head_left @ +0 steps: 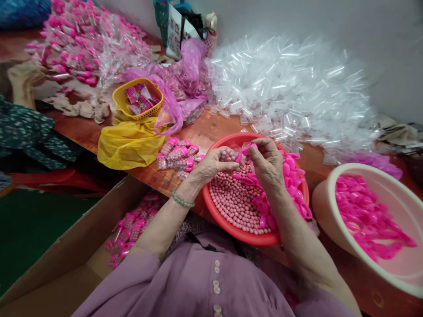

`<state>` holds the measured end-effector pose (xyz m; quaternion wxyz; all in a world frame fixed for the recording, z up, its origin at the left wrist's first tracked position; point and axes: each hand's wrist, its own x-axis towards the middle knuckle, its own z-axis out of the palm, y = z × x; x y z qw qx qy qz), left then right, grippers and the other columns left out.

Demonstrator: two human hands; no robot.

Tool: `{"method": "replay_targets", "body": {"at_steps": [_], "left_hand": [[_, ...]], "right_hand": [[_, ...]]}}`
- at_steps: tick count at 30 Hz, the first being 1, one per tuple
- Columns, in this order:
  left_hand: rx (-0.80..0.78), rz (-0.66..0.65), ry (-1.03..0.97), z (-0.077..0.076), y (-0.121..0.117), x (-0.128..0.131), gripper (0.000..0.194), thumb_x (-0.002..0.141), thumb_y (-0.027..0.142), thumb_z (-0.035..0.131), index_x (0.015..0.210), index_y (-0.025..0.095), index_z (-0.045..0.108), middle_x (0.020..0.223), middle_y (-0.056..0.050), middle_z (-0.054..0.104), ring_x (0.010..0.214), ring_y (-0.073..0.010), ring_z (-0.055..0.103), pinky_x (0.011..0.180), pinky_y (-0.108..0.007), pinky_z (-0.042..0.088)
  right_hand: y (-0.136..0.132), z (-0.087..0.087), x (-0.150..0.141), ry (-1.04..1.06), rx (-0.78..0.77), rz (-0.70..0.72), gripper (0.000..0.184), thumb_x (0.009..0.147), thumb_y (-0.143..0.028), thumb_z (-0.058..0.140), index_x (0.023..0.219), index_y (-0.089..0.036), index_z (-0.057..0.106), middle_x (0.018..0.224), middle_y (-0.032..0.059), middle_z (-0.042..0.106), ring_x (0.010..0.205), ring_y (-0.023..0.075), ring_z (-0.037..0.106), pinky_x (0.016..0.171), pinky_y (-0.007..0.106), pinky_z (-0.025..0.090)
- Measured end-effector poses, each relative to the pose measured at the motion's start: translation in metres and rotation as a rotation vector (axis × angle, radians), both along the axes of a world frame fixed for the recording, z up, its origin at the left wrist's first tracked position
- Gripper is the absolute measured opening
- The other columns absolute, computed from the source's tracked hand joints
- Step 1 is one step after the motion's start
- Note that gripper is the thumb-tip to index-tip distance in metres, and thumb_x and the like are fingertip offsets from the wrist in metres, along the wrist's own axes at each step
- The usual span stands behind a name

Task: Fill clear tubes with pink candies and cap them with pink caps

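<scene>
My left hand [214, 164] is closed around a small clear tube [228, 154] filled with pink beads. At the tube's end, my right hand [268, 160] pinches a bright pink plastic cap [250, 147] between thumb and fingers. Whether cap and tube touch is hard to make out. Both hands are over a red basin [211, 200], with loose pink beads [238, 207] on its left side and pink plastic caps [292, 176] on its right. Beside my left hand, several filled, capped tubes [178, 154] lie on the table.
Clear empty tubes [291, 88] are heaped along the wall. A cream tub [325, 198] of pink caps stands at right. A cardboard box [66, 246] with filled tubes sits lower left. A yellow basket [152, 112] and yellow bag [128, 145] are left; another person's hand [24, 79] is beyond.
</scene>
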<state>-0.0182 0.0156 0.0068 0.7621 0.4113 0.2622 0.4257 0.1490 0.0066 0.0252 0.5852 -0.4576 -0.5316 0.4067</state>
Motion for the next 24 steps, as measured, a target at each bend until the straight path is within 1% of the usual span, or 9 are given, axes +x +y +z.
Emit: {"method": "replay_targets", "body": {"at_steps": [5,8,11,13,16,18,21,22,24], "left_hand": [[-0.055,0.122,-0.030,0.004,0.000,0.002,0.049,0.052,0.030,0.095,0.082,0.013,0.061,0.071,0.004,0.065,0.064,-0.0100,0.065,0.064,-0.024,0.053],[-0.097,0.167,-0.036,0.005,0.001,0.002,0.052,0.048,0.029,0.096,0.083,0.013,0.061,0.069,0.005,0.064,0.062,-0.0088,0.063,0.063,-0.023,0.052],[-0.099,0.165,-0.033,0.003,0.003,0.004,0.055,0.044,0.026,0.097,0.082,0.013,0.060,0.068,0.006,0.062,0.061,-0.0073,0.061,0.065,-0.023,0.053],[-0.083,0.156,-0.007,0.001,0.003,0.005,0.054,0.046,0.026,0.096,0.084,0.013,0.060,0.067,0.007,0.061,0.060,-0.0072,0.060,0.064,-0.023,0.053],[-0.040,0.137,0.069,0.001,0.002,0.006,0.048,0.052,0.026,0.094,0.082,0.013,0.058,0.065,0.007,0.060,0.057,-0.0062,0.057,0.060,-0.022,0.050],[-0.023,0.101,0.099,0.002,0.001,0.006,0.045,0.055,0.026,0.092,0.080,0.014,0.057,0.066,0.006,0.061,0.058,-0.0067,0.057,0.060,-0.022,0.048],[-0.016,0.050,0.088,0.004,0.001,0.005,0.043,0.055,0.024,0.091,0.079,0.014,0.056,0.069,0.004,0.063,0.061,-0.0074,0.059,0.061,-0.022,0.047],[-0.016,0.046,0.079,0.004,0.001,0.005,0.043,0.055,0.023,0.091,0.078,0.013,0.056,0.069,0.004,0.063,0.061,-0.0070,0.058,0.061,-0.022,0.046],[-0.018,0.041,0.051,0.004,0.002,0.004,0.044,0.054,0.023,0.092,0.078,0.013,0.056,0.069,0.005,0.061,0.061,-0.0061,0.057,0.062,-0.021,0.046]], "right_hand": [[-0.004,0.010,0.009,-0.097,-0.028,0.029,0.038,0.071,-0.049,0.086,0.087,-0.024,0.063,0.080,-0.0022,0.068,0.069,0.0130,0.065,0.073,0.030,0.059],[-0.008,0.019,0.025,-0.185,0.000,0.051,0.032,0.071,-0.043,0.088,0.083,-0.023,0.067,0.076,-0.0023,0.067,0.067,0.0126,0.063,0.068,0.028,0.057],[-0.011,0.025,0.041,-0.289,-0.021,0.116,0.028,0.071,-0.040,0.089,0.080,-0.022,0.069,0.072,-0.0022,0.065,0.064,0.0121,0.060,0.060,0.026,0.053],[-0.013,0.026,0.049,-0.333,-0.063,0.199,0.028,0.072,-0.038,0.088,0.087,-0.022,0.072,0.074,-0.0015,0.066,0.066,0.0129,0.061,0.059,0.026,0.052],[-0.014,0.025,0.050,-0.398,-0.104,0.341,0.039,0.078,-0.039,0.084,0.112,-0.023,0.072,0.082,0.0003,0.071,0.073,0.0155,0.065,0.068,0.030,0.057],[-0.014,0.024,0.047,-0.487,-0.091,0.415,0.044,0.082,-0.037,0.080,0.123,-0.024,0.070,0.093,0.0033,0.075,0.084,0.0188,0.070,0.080,0.035,0.059],[-0.013,0.022,0.039,-0.604,-0.047,0.505,0.039,0.083,-0.034,0.077,0.121,-0.027,0.073,0.112,0.0057,0.077,0.106,0.0246,0.071,0.097,0.042,0.056],[-0.013,0.021,0.036,-0.623,-0.041,0.527,0.035,0.084,-0.034,0.076,0.118,-0.027,0.074,0.112,0.0056,0.077,0.106,0.0252,0.071,0.098,0.043,0.055],[-0.013,0.020,0.033,-0.638,-0.047,0.533,0.026,0.086,-0.035,0.074,0.110,-0.026,0.076,0.102,0.0053,0.078,0.094,0.0239,0.072,0.090,0.042,0.057]]}}
